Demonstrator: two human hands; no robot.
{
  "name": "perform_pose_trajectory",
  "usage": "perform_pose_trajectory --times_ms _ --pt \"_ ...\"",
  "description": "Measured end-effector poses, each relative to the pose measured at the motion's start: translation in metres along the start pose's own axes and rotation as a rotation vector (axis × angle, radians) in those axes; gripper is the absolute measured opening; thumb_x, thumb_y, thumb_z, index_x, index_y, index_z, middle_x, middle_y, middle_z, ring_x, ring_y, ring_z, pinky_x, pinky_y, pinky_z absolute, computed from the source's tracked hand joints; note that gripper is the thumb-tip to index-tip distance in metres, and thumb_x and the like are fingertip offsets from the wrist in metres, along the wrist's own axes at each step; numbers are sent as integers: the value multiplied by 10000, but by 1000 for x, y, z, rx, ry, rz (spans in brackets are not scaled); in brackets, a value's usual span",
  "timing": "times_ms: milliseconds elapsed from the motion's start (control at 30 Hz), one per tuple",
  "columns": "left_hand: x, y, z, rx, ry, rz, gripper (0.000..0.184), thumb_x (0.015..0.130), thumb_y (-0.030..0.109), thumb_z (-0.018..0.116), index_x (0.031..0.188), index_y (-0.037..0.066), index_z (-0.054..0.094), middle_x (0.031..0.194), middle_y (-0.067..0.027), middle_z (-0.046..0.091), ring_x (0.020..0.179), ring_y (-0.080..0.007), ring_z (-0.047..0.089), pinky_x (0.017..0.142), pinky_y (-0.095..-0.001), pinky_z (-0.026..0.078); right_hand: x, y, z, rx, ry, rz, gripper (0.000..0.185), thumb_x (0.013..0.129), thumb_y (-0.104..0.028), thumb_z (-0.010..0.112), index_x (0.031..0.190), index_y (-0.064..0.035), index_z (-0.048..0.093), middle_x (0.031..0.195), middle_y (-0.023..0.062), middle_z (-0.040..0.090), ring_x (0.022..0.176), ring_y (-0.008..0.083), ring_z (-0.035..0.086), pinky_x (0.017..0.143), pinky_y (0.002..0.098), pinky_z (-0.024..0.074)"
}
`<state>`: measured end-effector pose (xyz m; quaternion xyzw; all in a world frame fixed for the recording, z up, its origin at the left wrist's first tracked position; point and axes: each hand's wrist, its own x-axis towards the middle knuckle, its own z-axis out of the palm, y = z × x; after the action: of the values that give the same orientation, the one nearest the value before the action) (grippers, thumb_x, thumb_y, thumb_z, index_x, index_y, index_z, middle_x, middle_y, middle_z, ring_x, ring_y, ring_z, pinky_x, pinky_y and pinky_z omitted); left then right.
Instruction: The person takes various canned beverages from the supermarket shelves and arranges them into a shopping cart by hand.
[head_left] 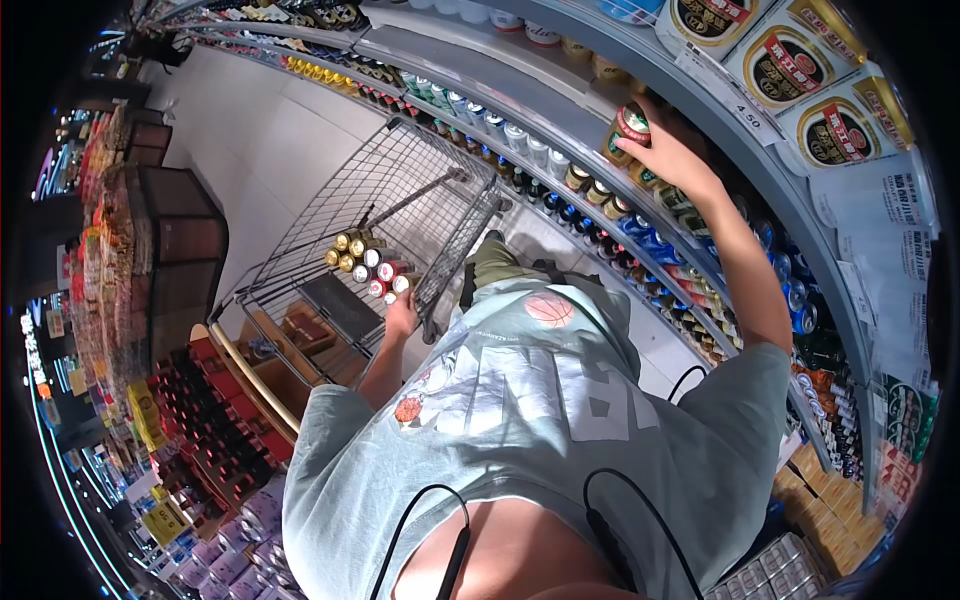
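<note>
Along the right, stocked shelving [450, 75] curves past a wire shopping cart [257, 382] at left. Gold-topped cans [345, 241] and pale-topped cans [386, 271] are already in the cart. The left hand [400, 318] has its fingers against the pale-topped ones; whether it grips any, I cannot tell. The right hand [668, 158] curls round a red-rimmed can [633, 123] at the shelving, outside the cart.
</note>
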<state>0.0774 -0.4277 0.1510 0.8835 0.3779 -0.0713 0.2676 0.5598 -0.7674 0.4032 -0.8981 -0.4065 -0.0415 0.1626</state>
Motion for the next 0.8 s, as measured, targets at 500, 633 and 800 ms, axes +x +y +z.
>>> perform_pose_trajectory --times_ms 500,633,800 --pt "-10 5 -5 -142 -21 -21 378 991 354 491 1245 95 597 1059 -210 679 1011 -368 646 863 -428 496 2 -7 -4 -42 -99 117 739 815 -491 692 1405 -144 410 1315 198 554 1186 369 553 944 440 479" --pt "5 1 -1 -107 -199 -140 543 972 531 436 1259 98 594 1139 -211 660 1114 -351 615 946 -409 461 5 -9 -7 -52 -170 139 744 839 -519 645 1436 -175 365 1277 204 582 1141 368 589 911 455 499" --pt "6 -11 4 -60 -199 -170 563 959 560 414 1274 130 593 1166 -204 653 1149 -377 586 985 -422 441 6 8 0 43 -244 50 768 874 -472 635 1490 -172 290 1354 223 516 1217 372 539 1009 396 433"
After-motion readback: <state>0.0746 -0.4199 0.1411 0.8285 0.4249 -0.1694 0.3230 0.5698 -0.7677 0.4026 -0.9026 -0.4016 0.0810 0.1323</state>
